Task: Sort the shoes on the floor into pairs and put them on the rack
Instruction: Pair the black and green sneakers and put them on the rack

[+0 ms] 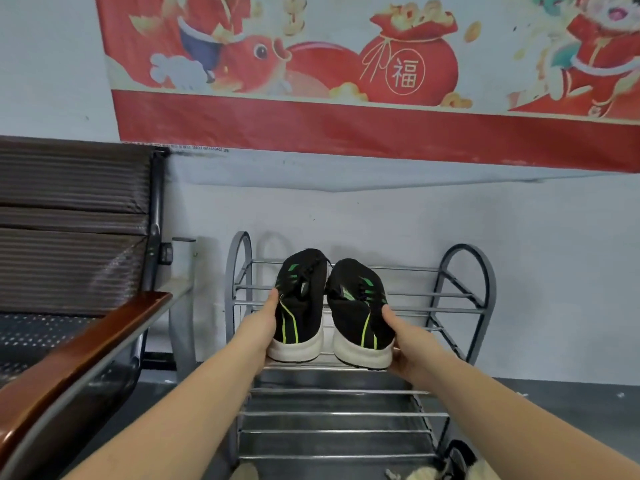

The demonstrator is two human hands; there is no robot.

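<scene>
shoes [330,306] side by side on rack [481,282] | bench [76,237] left of rack

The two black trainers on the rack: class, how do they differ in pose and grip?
The left trainer sits nearer the rack's left end; the right trainer sits nearer the middle. The left hand grips the left trainer, the right hand the right. Their toes tilt toward each other. Both share black uppers, green stripes and white soles.

Red poster [346,81] above bench [76,237]

Even, soft indoor light; faint shadows of the grey metal shoe rack [464,292] fall on the pale wall [554,271]. Wide-angle bending curves the edges; detail is slightly soft throughout.
</scene>
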